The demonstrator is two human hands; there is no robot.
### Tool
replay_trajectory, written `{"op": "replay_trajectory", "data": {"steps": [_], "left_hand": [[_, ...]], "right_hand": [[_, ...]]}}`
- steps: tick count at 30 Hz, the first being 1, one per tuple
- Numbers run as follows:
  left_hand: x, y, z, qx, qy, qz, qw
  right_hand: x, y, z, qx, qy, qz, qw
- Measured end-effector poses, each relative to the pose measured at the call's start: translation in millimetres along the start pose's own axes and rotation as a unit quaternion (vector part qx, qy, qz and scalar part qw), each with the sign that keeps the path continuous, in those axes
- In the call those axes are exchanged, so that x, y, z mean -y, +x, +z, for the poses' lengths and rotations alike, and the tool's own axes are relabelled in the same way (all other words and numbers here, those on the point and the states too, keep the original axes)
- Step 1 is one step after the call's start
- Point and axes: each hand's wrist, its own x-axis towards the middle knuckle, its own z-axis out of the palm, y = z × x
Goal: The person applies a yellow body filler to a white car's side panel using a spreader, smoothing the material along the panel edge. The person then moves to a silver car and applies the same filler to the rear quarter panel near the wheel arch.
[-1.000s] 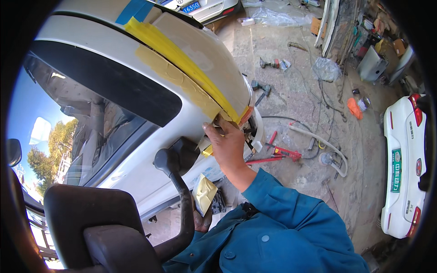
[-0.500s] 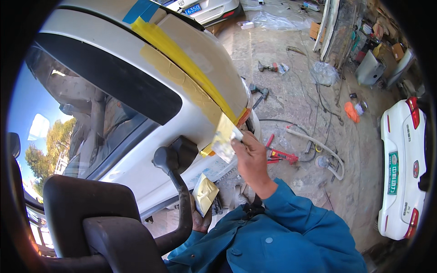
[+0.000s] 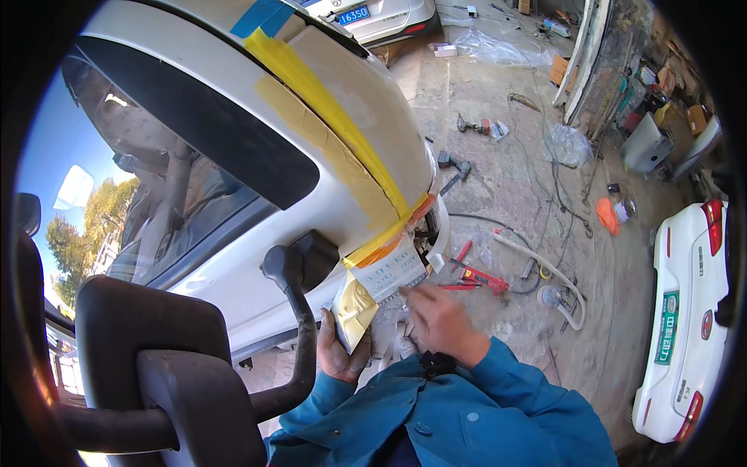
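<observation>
My left hand (image 3: 340,356) is closed around the lower part of a small flat putty board (image 3: 358,310), its face smeared with pale yellow putty. My right hand (image 3: 445,321), blurred by motion, is just right of the board with its fingers curled. It carried a flat putty spreader a moment ago; the blade cannot be made out now. Ahead is the white vehicle's corner panel (image 3: 366,93), with a tan filler patch (image 3: 319,148) beside a strip of yellow masking tape (image 3: 334,117). More yellow tape and an orange lamp (image 3: 381,253) edge the patch's lower side.
A black mirror on a bent arm (image 3: 307,342) stands close at my left. On the floor to the right lie a red tool (image 3: 484,279), a pale hose (image 3: 537,257), cordless tools (image 3: 455,167) and cables. A white car (image 3: 685,311) is parked at far right.
My right hand has drawn back from the filler patch, down toward the board. The left hand and board have risen slightly into fuller view. The whole view has shifted a little.
</observation>
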Motion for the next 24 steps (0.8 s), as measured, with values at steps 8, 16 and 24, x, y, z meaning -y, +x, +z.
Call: {"op": "replay_trajectory", "data": {"steps": [8,16,24], "left_hand": [[4,-10,-18,-0.04,0.022,0.015,0.999],[4,-18,-27,-0.073,0.016,0.028,0.997],[6,-16,-40,-0.099,0.008,0.021,0.995]], "right_hand": [[-10,96,-16,-0.169,-0.056,-0.049,0.983],[-26,119,-2,-0.173,-0.117,-0.072,0.975],[-34,116,9,-0.155,-0.135,-0.057,0.977]]}}
